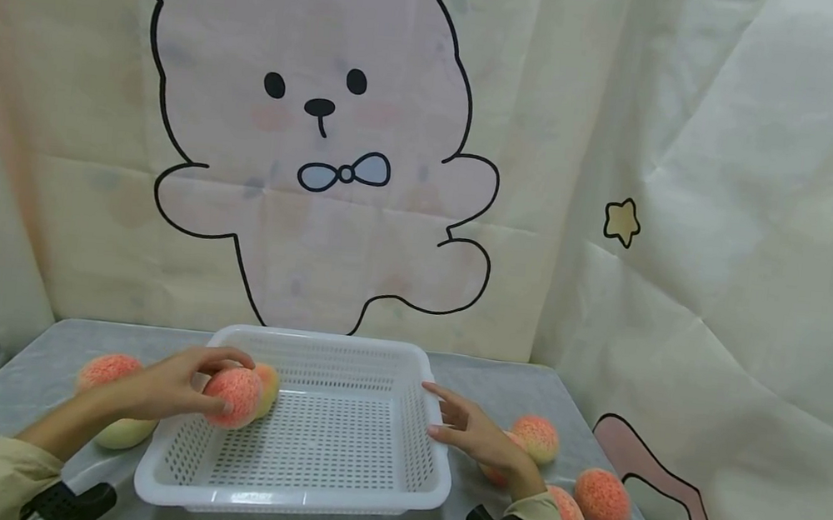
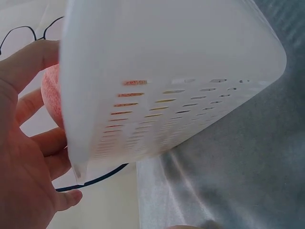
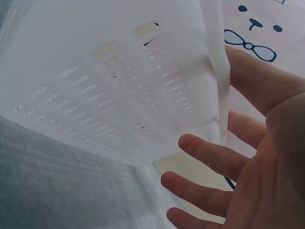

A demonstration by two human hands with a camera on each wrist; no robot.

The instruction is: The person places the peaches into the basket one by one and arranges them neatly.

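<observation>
One white slotted basket (image 1: pixel 308 442) sits on the grey table (image 1: pixel 503 377) and serves as the landmark here. One pink peach (image 1: pixel 233 395) is gripped in your left hand (image 1: pixel 174 385), fingers curled round it, just over the basket's left rim; a second peach (image 1: pixel 267 386) lies touching it inside the basket. Your right hand (image 1: pixel 478 438) rests with straight, spread fingers against the basket's right wall, holding nothing. Two peaches lie left of the basket: a pink one (image 1: pixel 107 368) and a paler one (image 1: pixel 123 431) nearer you. Right of the basket lie further peaches, one (image 1: pixel 537 436) just beyond your right hand, one (image 1: pixel 602 499) farther out.
</observation>
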